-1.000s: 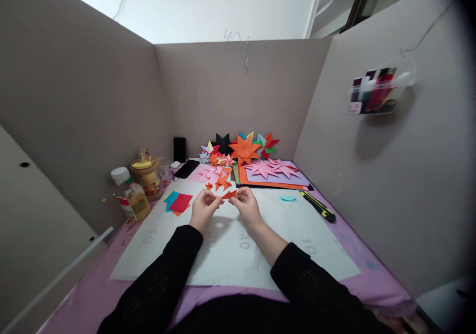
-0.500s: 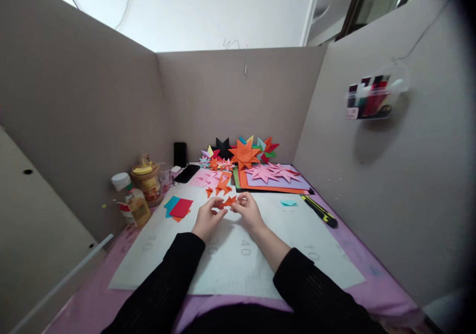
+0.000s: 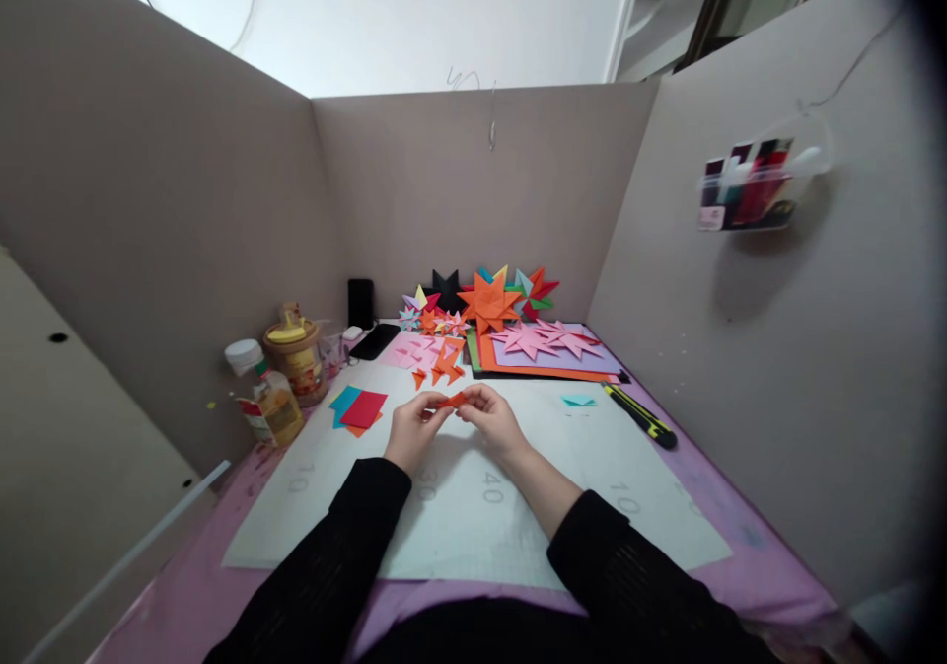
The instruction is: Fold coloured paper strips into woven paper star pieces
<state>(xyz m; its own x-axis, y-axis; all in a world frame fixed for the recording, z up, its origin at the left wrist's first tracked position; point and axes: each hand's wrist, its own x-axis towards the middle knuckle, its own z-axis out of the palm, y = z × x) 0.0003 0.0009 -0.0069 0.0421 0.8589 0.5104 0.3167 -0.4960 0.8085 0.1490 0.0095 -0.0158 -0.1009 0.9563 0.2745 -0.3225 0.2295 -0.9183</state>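
Between my two hands is a small folded orange paper piece, pinched at both ends above the white sheet. My left hand grips its left end with thumb and fingertips. The right end is pinched by my right hand. Just beyond the hands lie several small orange folded pieces, with pink folded pieces behind them. Loose squares of paper, a red square on top of blue and orange ones, rest left of my left hand. A light blue folded paper lies to the right.
Folded paper stars stand at the back wall. Pink stars lie on stacked coloured sheets. A yellow-black utility knife is at right. Left are a glue bottle, a tub and a phone. Grey panels surround the table.
The orange piece showed star-like points before; now it looks narrower and flatter between my fingers. My hands have come slightly closer together. The view has shifted a little.
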